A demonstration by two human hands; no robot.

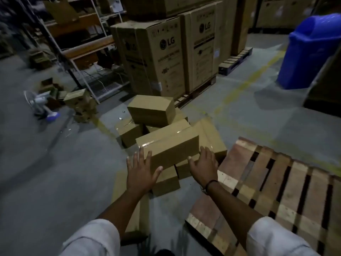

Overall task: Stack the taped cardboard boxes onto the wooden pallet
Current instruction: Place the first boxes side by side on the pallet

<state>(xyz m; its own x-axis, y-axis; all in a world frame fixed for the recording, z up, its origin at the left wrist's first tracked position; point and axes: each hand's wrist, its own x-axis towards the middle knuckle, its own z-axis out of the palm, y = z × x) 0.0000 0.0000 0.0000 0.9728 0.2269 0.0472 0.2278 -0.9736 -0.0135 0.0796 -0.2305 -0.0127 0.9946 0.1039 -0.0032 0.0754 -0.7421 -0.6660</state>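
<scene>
1. On the floor, just left of the wooden pallet, sits a loose pile of boxes. The taped box I'm after lies on top of it, nearest me.
2. Both hands are flat with fingers straight. My left hand presses the box's left end and my right hand its right end; neither curls round anything.
3. To lift well, I'd squeeze inward evenly and work my fingertips under the bottom edges, since the tape looks slick.
4. I'd raise it straight up so the boxes beneath don't shift, then swing right and set it squarely into a pallet corner.
</scene>
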